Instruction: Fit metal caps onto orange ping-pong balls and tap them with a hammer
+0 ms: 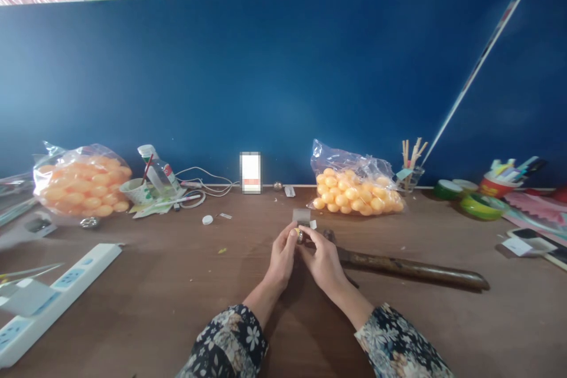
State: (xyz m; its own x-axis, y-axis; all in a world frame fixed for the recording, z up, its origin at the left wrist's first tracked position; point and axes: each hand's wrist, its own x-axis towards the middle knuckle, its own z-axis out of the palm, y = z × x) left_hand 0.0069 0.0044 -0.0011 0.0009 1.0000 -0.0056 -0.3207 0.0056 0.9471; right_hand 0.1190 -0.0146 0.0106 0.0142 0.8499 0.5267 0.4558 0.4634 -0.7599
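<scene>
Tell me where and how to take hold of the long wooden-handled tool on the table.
Take its handle around the middle, probably best with the right hand once free of the small shiny object, coming down from above. The handle is long and slim, lies along the table and is uncovered there, while its other end is partly hidden behind that hand.

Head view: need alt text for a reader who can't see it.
A person's left hand and right hand hold a small shiny object over a brown table. A dark brown stick lies beside the right hand; behind, a clear bag of orange balls sits at left and a second bag at right, before a blue partition.
</scene>
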